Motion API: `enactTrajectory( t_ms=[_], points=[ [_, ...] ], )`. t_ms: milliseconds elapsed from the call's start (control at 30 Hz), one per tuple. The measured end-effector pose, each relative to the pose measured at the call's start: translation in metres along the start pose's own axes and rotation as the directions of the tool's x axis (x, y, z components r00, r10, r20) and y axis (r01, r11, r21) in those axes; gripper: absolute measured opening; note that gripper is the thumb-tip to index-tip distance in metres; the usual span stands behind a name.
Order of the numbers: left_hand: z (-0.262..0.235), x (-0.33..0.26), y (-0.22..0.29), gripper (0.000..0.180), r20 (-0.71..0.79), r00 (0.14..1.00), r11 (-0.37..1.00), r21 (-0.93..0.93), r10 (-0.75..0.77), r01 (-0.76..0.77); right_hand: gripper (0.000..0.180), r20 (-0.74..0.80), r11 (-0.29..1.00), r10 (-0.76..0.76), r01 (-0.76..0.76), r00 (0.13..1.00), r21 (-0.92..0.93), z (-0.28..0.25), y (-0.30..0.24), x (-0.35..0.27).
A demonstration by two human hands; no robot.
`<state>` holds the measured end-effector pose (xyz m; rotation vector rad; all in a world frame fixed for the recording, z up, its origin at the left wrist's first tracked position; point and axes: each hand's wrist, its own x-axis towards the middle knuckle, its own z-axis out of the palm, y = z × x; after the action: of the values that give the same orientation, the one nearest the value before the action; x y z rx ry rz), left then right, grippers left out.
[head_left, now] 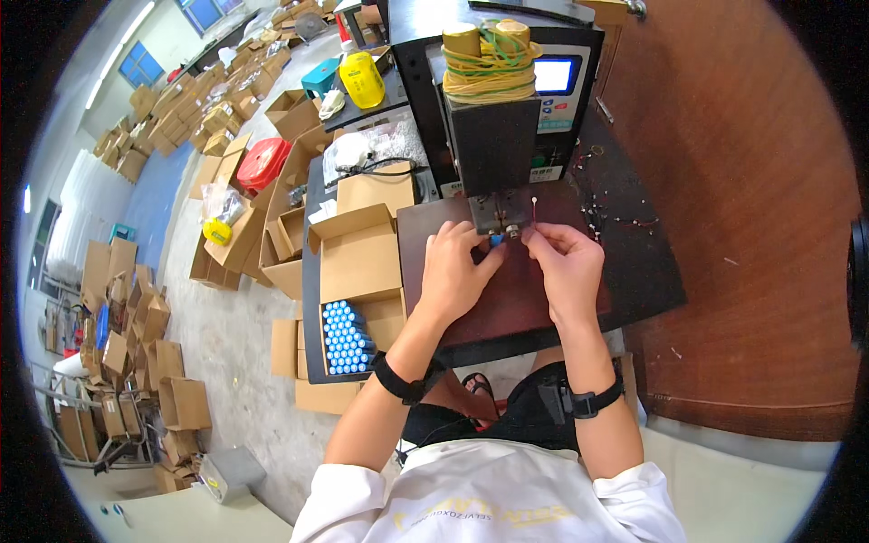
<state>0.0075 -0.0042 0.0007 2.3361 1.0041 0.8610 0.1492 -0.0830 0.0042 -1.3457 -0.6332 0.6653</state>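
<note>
My left hand (455, 270) holds a small blue cylindrical cell (496, 240) up against the metal head (503, 220) of a black bench machine (493, 136). My right hand (566, 261) pinches a thin strip or wire (534, 210) beside the same head, its tip sticking up. Both hands rest on a dark reddish work plate (520, 299). Each wrist wears a black strap.
An open cardboard box (358, 299) at my left holds rows of blue cells (346, 338). Rolls bound with rubber bands (489, 59) sit on the machine. Small metal bits (606, 213) litter the plate's right side. Many cardboard boxes (136, 344) cover the floor at left.
</note>
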Motion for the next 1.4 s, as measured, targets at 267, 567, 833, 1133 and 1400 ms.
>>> enactTrajectory(
  t_ms=[267, 567, 833, 1133, 1400],
  points=[
    [-0.011, -0.006, 0.003, 0.030, 0.025, 1.000, 0.988, -0.157, 0.007, -0.003, 0.022, -0.152, 0.995, -0.020, 0.004, 0.988, -0.103, -0.076, -0.030, -0.046],
    [-0.007, -0.004, -0.006, 0.021, -0.013, 0.999, 0.979, -0.201, -0.037, 0.034, 0.016, -0.234, 0.640, -0.290, 0.006, 0.928, -0.768, -0.277, 0.006, -0.134],
    [-0.085, -0.065, -0.027, 0.017, 0.111, 0.942, 0.888, -0.317, -0.315, 0.334, 0.020, -0.271, 0.804, -0.050, -0.123, 0.961, -0.582, -0.277, 0.015, -0.130],
    [-0.107, -0.129, -0.091, 0.021, 0.410, 0.852, 0.670, 0.736, -0.326, -0.098, 0.011, -0.073, 0.892, -0.183, 0.134, 0.980, -0.431, -0.195, -0.006, -0.083],
    [-0.093, -0.125, -0.085, 0.017, 0.477, 0.840, 0.517, 0.803, -0.260, -0.296, 0.007, 0.246, 0.873, -0.265, 0.341, 0.932, -0.350, -0.116, -0.024, -0.035]
  ],
)
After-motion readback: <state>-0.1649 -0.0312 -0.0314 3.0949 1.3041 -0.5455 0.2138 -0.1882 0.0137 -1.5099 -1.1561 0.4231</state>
